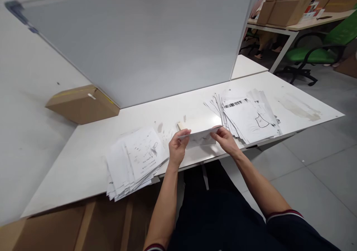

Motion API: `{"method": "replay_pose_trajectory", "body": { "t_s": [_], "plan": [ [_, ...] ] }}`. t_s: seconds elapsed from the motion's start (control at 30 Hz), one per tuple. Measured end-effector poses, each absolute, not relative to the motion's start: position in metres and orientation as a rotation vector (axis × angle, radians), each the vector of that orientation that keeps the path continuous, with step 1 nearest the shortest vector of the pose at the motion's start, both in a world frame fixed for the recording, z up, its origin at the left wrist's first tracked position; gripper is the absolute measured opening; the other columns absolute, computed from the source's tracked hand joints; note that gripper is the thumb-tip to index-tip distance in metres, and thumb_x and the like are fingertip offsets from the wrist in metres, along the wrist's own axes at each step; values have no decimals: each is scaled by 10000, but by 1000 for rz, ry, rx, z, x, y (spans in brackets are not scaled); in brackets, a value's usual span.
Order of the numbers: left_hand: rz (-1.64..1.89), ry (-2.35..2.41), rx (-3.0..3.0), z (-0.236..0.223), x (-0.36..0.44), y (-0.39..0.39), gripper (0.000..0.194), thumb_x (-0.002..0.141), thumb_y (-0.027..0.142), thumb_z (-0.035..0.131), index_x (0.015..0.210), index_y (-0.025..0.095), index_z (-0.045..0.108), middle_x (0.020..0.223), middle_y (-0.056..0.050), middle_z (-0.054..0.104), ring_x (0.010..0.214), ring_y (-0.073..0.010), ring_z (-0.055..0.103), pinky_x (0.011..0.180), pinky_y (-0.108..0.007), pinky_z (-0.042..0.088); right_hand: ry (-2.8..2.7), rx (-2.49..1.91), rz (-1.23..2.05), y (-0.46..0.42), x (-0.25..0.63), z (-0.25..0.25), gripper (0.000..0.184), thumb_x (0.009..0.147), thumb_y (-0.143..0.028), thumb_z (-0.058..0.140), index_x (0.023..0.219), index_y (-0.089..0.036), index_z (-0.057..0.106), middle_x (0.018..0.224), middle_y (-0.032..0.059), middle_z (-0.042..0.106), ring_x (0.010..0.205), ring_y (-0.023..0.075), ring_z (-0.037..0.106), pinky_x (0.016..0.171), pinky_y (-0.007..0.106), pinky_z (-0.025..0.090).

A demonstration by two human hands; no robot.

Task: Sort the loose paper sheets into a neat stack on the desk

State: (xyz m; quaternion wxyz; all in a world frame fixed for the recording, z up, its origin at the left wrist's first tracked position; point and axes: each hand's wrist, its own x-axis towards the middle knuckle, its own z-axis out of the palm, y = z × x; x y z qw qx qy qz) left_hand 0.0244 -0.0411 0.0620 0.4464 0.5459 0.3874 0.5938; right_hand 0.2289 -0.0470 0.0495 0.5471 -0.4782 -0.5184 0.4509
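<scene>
A folded sheet of paper is stretched between my two hands just above the front edge of the white table. My left hand pinches its left end, thumb in front and fingers behind. At the other end, my right hand grips the sheet between thumb and fingers. Faint dark marks show on the paper. To the left lies a messy stack of papers with black marks, overhanging the table edge. A second stack, topped by a sheet with a black outline, lies to the right of my right hand.
A whiteboard leans at the back of the white table, beside a cardboard box. A small pale block sits behind my left hand. Cardboard boxes stand below the table. A green chair is far right.
</scene>
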Motion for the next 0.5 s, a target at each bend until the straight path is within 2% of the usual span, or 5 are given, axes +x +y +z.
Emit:
{"method": "replay_pose_trajectory", "body": {
  "t_s": [0.17, 0.23, 0.33, 0.43, 0.5],
  "plan": [
    [1490, 1028, 1243, 39, 25, -34, 261, 746, 388, 651, 868, 158, 665, 800, -30, 678, 831, -161, 619, 788, -282, 476, -1284, -1013, 1170, -43, 226, 32, 358, 784, -411, 609, 1075, -203, 593, 978, 56, 668, 957, 205, 608, 853, 360, 472],
    [1533, 1043, 1228, 36, 27, -32, 242, 761, 385, 635, 849, 160, 653, 777, -17, 660, 805, -142, 603, 784, -269, 468, -1330, -1031, 1132, -42, 227, 34, 330, 797, -391, 595, 1068, -203, 603, 1013, 55, 667, 971, 205, 608, 855, 355, 469],
    [1541, 1071, 1162, 36, 27, -31, 249, 759, 398, 631, 843, 163, 624, 744, -5, 626, 739, -119, 583, 746, -258, 471, -1489, -1173, 985, -43, 234, 53, 266, 823, -370, 556, 1000, -185, 625, 958, 52, 676, 897, 201, 622, 769, 323, 484],
    [1565, 1045, 1120, 37, 23, -30, 335, 720, 385, 677, 975, 193, 575, 801, -3, 598, 760, -113, 588, 752, -260, 477, -1791, -1264, 705, -48, 246, 96, 222, 869, -318, 480, 987, -187, 615, 889, 42, 669, 790, 173, 611, 680, 281, 459],
    [1591, 1046, 1163, 37, 18, -31, 531, 694, 357, 708, 1162, 244, 485, 988, -37, 587, 895, -134, 593, 830, -289, 466, -2046, -1331, 440, -53, 251, 128, 202, 890, -256, 433, 970, -195, 608, 861, 39, 660, 783, 169, 586, 679, 279, 421]
  ]
}}
